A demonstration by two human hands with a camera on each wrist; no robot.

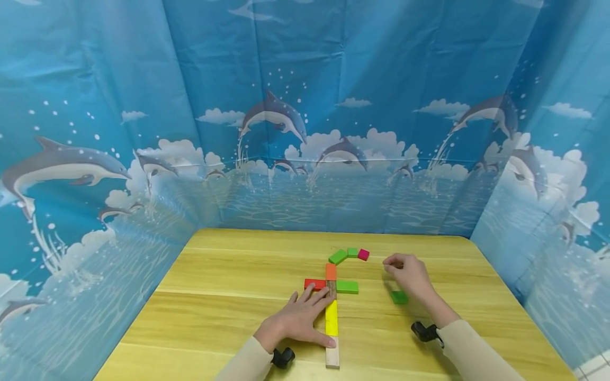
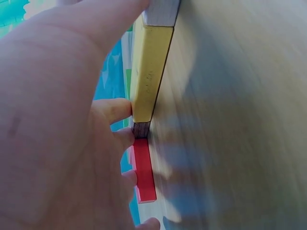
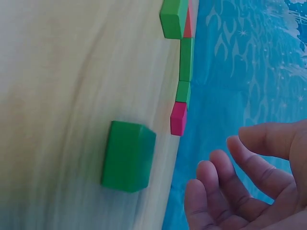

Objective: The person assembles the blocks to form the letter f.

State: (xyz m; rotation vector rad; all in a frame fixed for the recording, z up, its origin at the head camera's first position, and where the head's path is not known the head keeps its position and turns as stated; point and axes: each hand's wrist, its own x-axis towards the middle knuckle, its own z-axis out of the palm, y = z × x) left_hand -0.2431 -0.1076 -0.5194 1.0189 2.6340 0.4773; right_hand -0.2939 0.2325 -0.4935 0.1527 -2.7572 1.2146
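My left hand [image 1: 300, 320] lies spread over a row of wooden blocks, its fingers touching them. The thumb is on the pale block [image 1: 332, 359] at the near end. Beyond it come a yellow block [image 1: 331, 320], a dark brown block [image 2: 140, 129] and an orange block [image 1: 331, 272]. A red block [image 2: 144, 170] extends to the left and a green block [image 1: 347, 287] to the right. My right hand [image 1: 411, 275], loosely curled, hovers above the table with nothing in it. Near it lies a separate green block [image 3: 127, 156].
Past the orange block, a green block [image 1: 338, 257], a small green block [image 1: 352, 252] and a magenta block [image 1: 364, 255] curve to the right. A wood-grain table [image 1: 214, 296] carries everything. Behind it hangs a blue dolphin-print curtain [image 1: 305, 201].
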